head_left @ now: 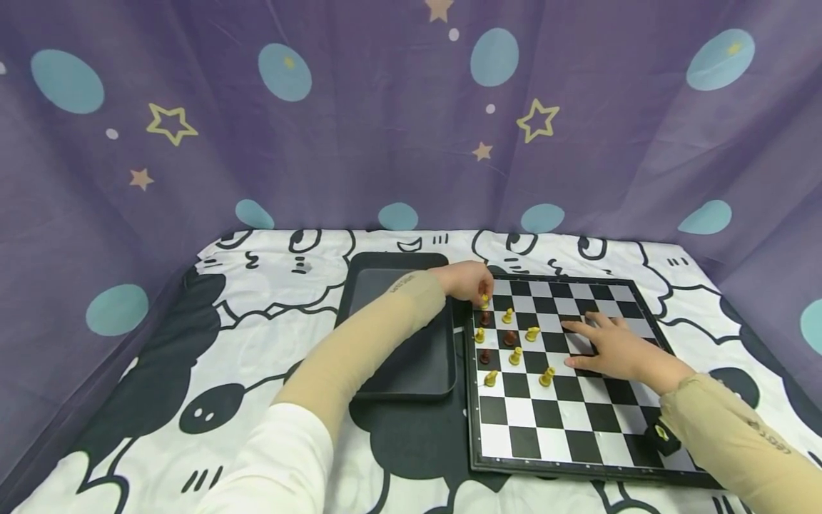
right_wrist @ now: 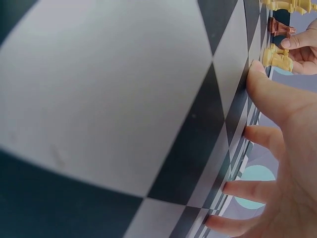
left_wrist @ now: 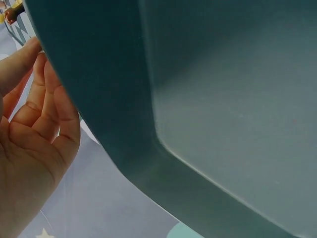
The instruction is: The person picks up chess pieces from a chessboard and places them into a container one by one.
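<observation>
yellow chess piece (head_left: 484, 302): upright at the chess board's (head_left: 574, 415) 10 o'clock corner, between 4 and 5 o'clock from the left hand
left hand (head_left: 466, 280): nearer; thumb and finger pinch the piece
red piece (head_left: 485, 318): just beside, at its 6 o'clock
right hand (head_left: 606, 350): fingers spread, holding nothing, well apart at 4 o'clock
hidden: piece's top, by fingers; tray (head_left: 407, 371) fills left wrist view; base contact unclear

7 yellow chess pieces (head_left: 516, 355), 3 reddish-brown chess pieces (head_left: 510, 338), 1 checkered board (head_left: 566, 389), 1 dark tray (head_left: 414, 364)
</observation>
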`<state>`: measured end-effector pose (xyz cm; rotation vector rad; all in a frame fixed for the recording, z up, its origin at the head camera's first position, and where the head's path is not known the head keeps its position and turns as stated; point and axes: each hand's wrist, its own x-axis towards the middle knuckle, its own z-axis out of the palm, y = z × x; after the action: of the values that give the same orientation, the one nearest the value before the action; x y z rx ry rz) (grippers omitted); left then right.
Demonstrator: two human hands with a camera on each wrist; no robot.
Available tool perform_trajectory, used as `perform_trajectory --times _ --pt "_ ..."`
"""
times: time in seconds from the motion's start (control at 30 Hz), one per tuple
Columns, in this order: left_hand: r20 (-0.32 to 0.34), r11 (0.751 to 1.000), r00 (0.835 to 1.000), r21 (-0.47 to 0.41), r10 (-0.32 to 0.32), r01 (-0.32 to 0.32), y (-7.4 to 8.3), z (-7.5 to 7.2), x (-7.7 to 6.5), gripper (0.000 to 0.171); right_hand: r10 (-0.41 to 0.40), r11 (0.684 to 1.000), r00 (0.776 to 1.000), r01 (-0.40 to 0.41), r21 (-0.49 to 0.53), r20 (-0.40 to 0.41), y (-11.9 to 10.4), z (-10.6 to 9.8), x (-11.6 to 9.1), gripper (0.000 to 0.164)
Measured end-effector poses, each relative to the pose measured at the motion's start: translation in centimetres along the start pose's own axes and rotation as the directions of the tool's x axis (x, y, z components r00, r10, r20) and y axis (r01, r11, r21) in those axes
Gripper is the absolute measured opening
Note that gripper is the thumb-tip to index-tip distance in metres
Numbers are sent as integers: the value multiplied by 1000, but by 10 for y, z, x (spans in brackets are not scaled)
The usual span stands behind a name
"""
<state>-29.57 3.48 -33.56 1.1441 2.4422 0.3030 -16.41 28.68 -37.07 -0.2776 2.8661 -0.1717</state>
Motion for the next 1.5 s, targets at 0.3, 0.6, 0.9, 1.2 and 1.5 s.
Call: perform_trajectory --times 0.3,0.6,0.9,1.2,1.5 --pt "-20 999 1000 -42 6 -7 -1 -2 -1 9 -7 1000 1000 7 9 -6 0 1 0 81" --pt "-82 996 997 -82 13 -20 -3 -8 -7 10 -2 1000 1000 2 4 -2 0 1 -1 79" --pt "-133 992 990 -116 43 -59 -10 -13 -19 10 -8 1000 1000 8 2 -2 0 1 -1 81" --pt "-167 991 985 -122 40 -60 -18 -18 -44 8 -11 1000 1000 11 -5 3 -1 -1 -1 82" --pt "-187 991 982 -135 -23 -3 -32 -16 -67 9 -24 1000 1000 24 -10 -11 0 2 0 83"
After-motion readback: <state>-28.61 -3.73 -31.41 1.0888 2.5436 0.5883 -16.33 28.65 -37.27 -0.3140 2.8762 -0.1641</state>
